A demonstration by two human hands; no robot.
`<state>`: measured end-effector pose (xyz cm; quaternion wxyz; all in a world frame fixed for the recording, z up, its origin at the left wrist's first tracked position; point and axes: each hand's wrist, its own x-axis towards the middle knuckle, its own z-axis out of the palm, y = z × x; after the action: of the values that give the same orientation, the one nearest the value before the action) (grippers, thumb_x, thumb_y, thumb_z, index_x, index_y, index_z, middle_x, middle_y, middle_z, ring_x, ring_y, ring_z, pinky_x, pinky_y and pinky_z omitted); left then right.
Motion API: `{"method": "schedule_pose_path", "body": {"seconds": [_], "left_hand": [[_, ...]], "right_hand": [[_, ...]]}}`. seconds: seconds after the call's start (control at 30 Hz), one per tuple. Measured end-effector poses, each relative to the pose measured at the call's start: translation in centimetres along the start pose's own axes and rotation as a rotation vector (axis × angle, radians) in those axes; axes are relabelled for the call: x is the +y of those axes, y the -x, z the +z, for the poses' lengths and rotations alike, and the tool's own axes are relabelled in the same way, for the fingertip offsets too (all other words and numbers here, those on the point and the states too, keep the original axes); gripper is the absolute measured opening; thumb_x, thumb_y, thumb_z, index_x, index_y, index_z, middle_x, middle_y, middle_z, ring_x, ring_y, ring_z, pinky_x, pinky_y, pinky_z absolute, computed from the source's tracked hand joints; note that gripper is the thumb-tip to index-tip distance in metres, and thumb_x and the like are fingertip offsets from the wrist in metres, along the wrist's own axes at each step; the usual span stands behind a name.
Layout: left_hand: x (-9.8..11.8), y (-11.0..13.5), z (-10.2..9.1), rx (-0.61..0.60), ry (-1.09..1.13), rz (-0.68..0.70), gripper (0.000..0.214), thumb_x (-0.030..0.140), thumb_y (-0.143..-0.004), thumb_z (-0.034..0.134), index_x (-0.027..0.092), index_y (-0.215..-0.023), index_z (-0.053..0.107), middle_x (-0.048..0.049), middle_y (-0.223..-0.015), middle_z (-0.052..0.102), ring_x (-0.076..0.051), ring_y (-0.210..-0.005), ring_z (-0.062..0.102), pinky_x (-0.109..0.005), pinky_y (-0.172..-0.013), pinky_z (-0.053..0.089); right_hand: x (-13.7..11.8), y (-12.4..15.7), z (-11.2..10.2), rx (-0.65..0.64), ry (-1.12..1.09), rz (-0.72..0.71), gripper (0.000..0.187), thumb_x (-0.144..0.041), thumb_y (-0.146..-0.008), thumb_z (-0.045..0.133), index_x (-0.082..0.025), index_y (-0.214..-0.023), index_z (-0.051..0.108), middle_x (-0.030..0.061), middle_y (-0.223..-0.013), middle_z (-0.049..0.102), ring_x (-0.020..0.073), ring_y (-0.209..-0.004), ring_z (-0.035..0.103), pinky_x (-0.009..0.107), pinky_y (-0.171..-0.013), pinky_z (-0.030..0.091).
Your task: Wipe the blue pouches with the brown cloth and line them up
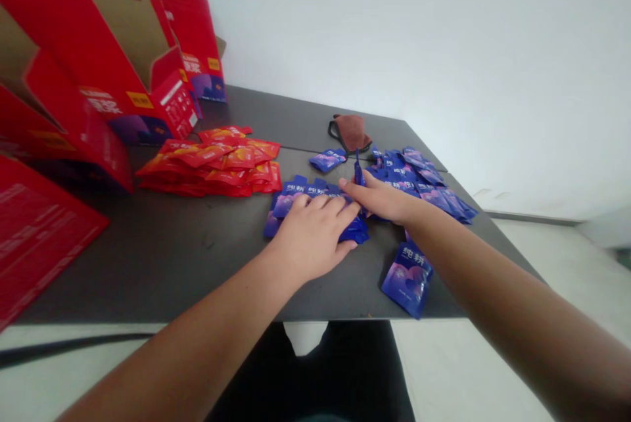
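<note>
My left hand point(313, 231) lies palm down, fingers spread, on a row of overlapping purple pouches point(292, 193) with white lettering. To its right, my right hand point(384, 198) pinches a purple pouch point(359, 171) that is turned edge-on at the row's right end. Beyond that wrist is a larger heap of purple pouches point(414, 175), partly hidden by the hand and forearm. One loose pouch point(327, 160) lies behind the row. Near the table's front edge, beside my right forearm, rests another single pouch point(407, 277).
Red and orange pouches point(217, 162) form a pile left of the purple row. Open red cardboard boxes point(98, 34) stand along the left of the dark grey table point(197, 264). A brown cloth mask point(352, 131) with black straps lies at the back, near the white wall point(394, 27).
</note>
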<state>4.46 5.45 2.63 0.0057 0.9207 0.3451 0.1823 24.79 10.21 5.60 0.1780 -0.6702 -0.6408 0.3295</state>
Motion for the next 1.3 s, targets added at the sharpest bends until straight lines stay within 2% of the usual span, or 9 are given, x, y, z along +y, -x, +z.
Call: {"method": "schedule_pose_path", "body": {"seconds": [0.13, 0.33, 0.53, 0.63, 0.7, 0.87, 1.0, 1.13, 1.3], "left_hand": [[0.2, -0.7, -0.3, -0.022, 0.015, 0.054, 0.049, 0.036, -0.102, 0.059, 0.025, -0.15, 0.058, -0.0071, -0.155, 0.063, -0.034, -0.144, 0.051, -0.054, -0.117, 0.038], [-0.1, -1.6, 0.0, -0.071, 0.063, 0.069, 0.045, 0.035, -0.096, 0.062, 0.023, -0.14, 0.064, -0.0064, -0.148, 0.069, -0.031, -0.141, 0.056, -0.05, -0.119, 0.041], [0.2, -1.8, 0.7, -0.075, 0.086, 0.047, 0.045, 0.032, -0.095, 0.062, 0.022, -0.139, 0.065, -0.0068, -0.148, 0.069, -0.03, -0.144, 0.054, -0.049, -0.126, 0.035], [0.2, -1.5, 0.7, -0.074, 0.089, 0.028, 0.05, 0.035, -0.097, 0.061, 0.02, -0.144, 0.062, -0.0087, -0.155, 0.064, -0.03, -0.15, 0.05, -0.049, -0.128, 0.033], [0.1, -1.2, 0.4, -0.062, 0.097, 0.012, 0.055, 0.038, -0.097, 0.061, 0.017, -0.148, 0.059, -0.0113, -0.16, 0.059, -0.031, -0.154, 0.046, -0.05, -0.13, 0.03], [-1.7, -1.3, -1.2, -0.026, 0.123, -0.09, 0.05, 0.032, -0.103, 0.049, 0.018, -0.149, 0.061, -0.0083, -0.162, 0.059, -0.028, -0.158, 0.043, -0.049, -0.133, 0.028], [-4.0, -2.4, -1.6, -0.183, 0.093, -0.267, 0.054, 0.044, -0.11, 0.04, 0.023, -0.156, 0.057, -0.0077, -0.169, 0.051, -0.035, -0.162, 0.035, -0.062, -0.13, 0.029], [-5.2, -2.8, -0.6, -0.277, 0.108, -0.289, 0.062, 0.061, -0.109, 0.039, 0.029, -0.161, 0.053, -0.009, -0.172, 0.046, -0.042, -0.16, 0.038, -0.069, -0.125, 0.032], [-4.7, -2.3, -0.3, -0.25, 0.112, -0.3, 0.058, 0.057, -0.109, 0.042, 0.027, -0.157, 0.055, -0.0087, -0.169, 0.05, -0.037, -0.155, 0.046, -0.059, -0.126, 0.037]], "right_hand": [[0.6, -0.4, 0.1, -0.026, -0.077, -0.082, 0.052, -0.075, -0.098, 0.06, -0.024, -0.108, 0.058, 0.004, -0.097, 0.072, 0.0206, -0.084, 0.067, 0.032, -0.072, 0.056], [1.7, -0.6, 0.4, 0.04, -0.046, -0.141, 0.05, -0.074, -0.099, 0.058, -0.024, -0.105, 0.06, 0.0047, -0.101, 0.073, 0.0243, -0.093, 0.066, 0.04, -0.088, 0.055], [1.9, -0.1, 1.0, 0.12, -0.034, -0.132, 0.046, -0.07, -0.101, 0.056, -0.024, -0.103, 0.056, 0.0044, -0.097, 0.072, 0.0264, -0.092, 0.068, 0.042, -0.085, 0.052], [1.6, 1.1, 0.3, 0.184, 0.009, -0.089, 0.044, -0.068, -0.099, 0.061, -0.025, -0.103, 0.054, 0.0055, -0.095, 0.073, 0.0286, -0.09, 0.07, 0.043, -0.081, 0.053], [1.4, 2.2, -0.4, 0.2, 0.061, -0.148, 0.043, -0.067, -0.099, 0.062, -0.026, -0.105, 0.052, 0.0073, -0.102, 0.075, 0.0306, -0.095, 0.071, 0.044, -0.084, 0.054], [1.5, 4.5, -2.0, -0.065, 0.246, -0.294, 0.042, -0.064, -0.101, 0.06, -0.027, -0.117, 0.051, 0.0105, -0.116, 0.075, 0.0329, -0.101, 0.074, 0.044, -0.085, 0.056], [2.2, 5.0, -2.5, -0.208, 0.388, -0.373, 0.065, -0.063, -0.092, 0.074, -0.027, -0.141, 0.054, 0.0132, -0.134, 0.073, 0.0372, -0.114, 0.074, 0.046, -0.093, 0.058], [3.0, 4.9, -2.6, -0.231, 0.457, -0.45, 0.09, -0.045, -0.083, 0.086, -0.027, -0.16, 0.044, 0.0138, -0.16, 0.057, 0.0393, -0.138, 0.063, 0.048, -0.112, 0.053], [3.2, 4.6, -1.9, -0.195, 0.479, -0.479, 0.078, -0.041, -0.083, 0.085, -0.024, -0.152, 0.052, 0.0161, -0.152, 0.061, 0.0403, -0.14, 0.06, 0.054, -0.116, 0.05]]}}
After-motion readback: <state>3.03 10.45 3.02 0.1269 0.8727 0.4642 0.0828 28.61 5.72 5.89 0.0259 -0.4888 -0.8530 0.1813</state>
